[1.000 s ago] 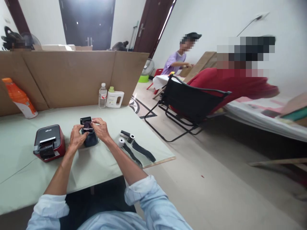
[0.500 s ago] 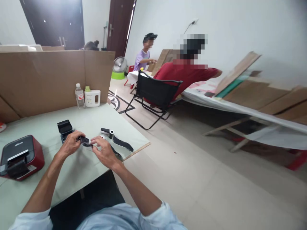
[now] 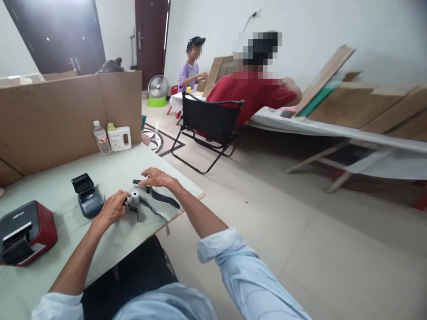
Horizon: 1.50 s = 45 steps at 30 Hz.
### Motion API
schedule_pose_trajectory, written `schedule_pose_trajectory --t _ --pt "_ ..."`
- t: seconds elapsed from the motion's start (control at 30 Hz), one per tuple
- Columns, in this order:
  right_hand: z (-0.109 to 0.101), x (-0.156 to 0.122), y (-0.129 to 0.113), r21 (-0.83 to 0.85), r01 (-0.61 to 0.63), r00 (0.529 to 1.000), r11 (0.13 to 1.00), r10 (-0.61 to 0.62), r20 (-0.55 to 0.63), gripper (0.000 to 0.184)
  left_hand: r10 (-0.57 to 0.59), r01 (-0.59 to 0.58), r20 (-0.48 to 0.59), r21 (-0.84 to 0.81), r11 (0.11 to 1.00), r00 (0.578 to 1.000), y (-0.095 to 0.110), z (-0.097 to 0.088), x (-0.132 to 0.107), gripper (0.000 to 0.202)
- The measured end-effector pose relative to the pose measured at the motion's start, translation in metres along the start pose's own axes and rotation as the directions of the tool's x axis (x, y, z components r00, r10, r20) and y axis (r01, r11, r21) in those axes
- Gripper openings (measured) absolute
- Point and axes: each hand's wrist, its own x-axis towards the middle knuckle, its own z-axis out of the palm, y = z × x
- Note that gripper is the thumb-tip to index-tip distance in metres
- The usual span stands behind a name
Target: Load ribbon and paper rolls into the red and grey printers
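Observation:
My left hand (image 3: 112, 209) is closed on a small roll (image 3: 134, 197) with a dark strip trailing from it, low over the pale green table (image 3: 60, 191). My right hand (image 3: 156, 178) reaches further out, fingers curled down onto a second dark roll and its black strip (image 3: 165, 201) near the table's right edge. A small dark blue printer (image 3: 89, 201) with its lid (image 3: 82, 182) open sits just left of my left hand. A red and black printer (image 3: 23, 231) stands at the far left.
A water bottle (image 3: 101, 138) and a white jug (image 3: 120, 137) stand against a cardboard screen (image 3: 63, 115). A black folding chair (image 3: 208, 122), a person in red and a person in purple sit beyond. Boards lean on a cloth-covered table (image 3: 333, 129) at right.
My view swung right. My hands left the small blue printer, carrying a roll out, and moved right to the rolls; my right hand reached out onto the far strip.

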Motion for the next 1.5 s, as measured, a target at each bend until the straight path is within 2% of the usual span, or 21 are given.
schedule_pose_trajectory --t 0.1,0.23,0.5,0.63,0.73,0.8,0.87,0.97,1.03,1.13,1.23,1.37,1.43,1.5 --pt "0.002 0.01 -0.005 -0.047 -0.005 0.997 0.999 0.008 0.074 0.035 0.022 -0.022 0.007 -0.03 0.999 1.0 -0.004 0.004 -0.003 0.059" --pt "0.006 0.011 -0.006 -0.065 -0.026 0.998 0.998 0.03 0.063 0.008 0.017 -0.018 -0.008 -0.093 0.995 1.0 -0.011 0.005 -0.01 0.063" --pt "0.008 0.01 -0.006 0.03 -0.026 1.0 0.999 0.027 -0.015 0.015 -0.011 0.006 -0.035 -0.159 0.987 0.999 -0.016 -0.002 -0.027 0.074" --pt "0.003 0.01 -0.018 0.109 0.013 0.999 0.994 -0.008 -0.043 0.02 -0.029 0.003 -0.132 -0.193 0.981 0.991 -0.019 -0.011 -0.031 0.069" --pt "0.0 0.006 -0.036 0.284 0.08 0.996 0.955 -0.069 -0.048 0.019 -0.121 0.055 -0.241 -0.261 0.964 0.963 -0.019 -0.024 -0.027 0.055" --pt "0.0 0.001 -0.053 0.456 0.127 0.992 0.881 -0.124 -0.036 0.016 -0.221 0.094 -0.297 -0.388 0.917 0.929 -0.016 -0.035 -0.023 0.054" --pt "0.006 -0.005 -0.07 0.581 0.146 0.985 0.8 -0.172 -0.012 0.014 -0.305 0.097 -0.291 -0.561 0.822 0.907 -0.011 -0.044 -0.021 0.064" --pt "0.021 -0.014 -0.091 0.67 0.132 0.976 0.731 -0.214 0.041 0.013 -0.338 0.083 -0.187 -0.759 0.645 0.922 -0.003 -0.054 -0.024 0.065" --pt "0.034 -0.018 -0.099 0.686 0.132 0.969 0.716 -0.239 0.062 0.013 -0.345 0.089 -0.145 -0.809 0.58 0.927 0.0 -0.059 -0.03 0.058" --pt "0.054 -0.022 -0.103 0.665 0.21 0.953 0.717 -0.303 0.026 0.019 -0.38 0.104 -0.136 -0.831 0.547 0.915 0.0 -0.063 -0.044 0.054" --pt "0.069 -0.022 -0.107 0.571 0.361 0.92 0.738 -0.382 -0.088 0.02 -0.398 0.122 -0.118 -0.839 0.53 0.91 -0.004 -0.065 -0.059 0.056" --pt "0.08 -0.025 -0.116 0.395 0.462 0.886 0.794 -0.402 -0.23 0.013 -0.413 0.15 -0.119 -0.814 0.562 0.903 -0.013 -0.067 -0.074 0.05" --pt "0.082 -0.031 -0.117 0.313 0.469 0.878 0.826 -0.397 -0.267 0.017 -0.442 0.149 -0.16 -0.796 0.586 0.883 -0.021 -0.069 -0.08 0.048" --pt "0.086 -0.042 -0.115 0.167 0.454 0.879 0.875 -0.409 -0.245 0.022 -0.5 0.151 -0.225 -0.782 0.605 0.836 -0.03 -0.072 -0.085 0.048"
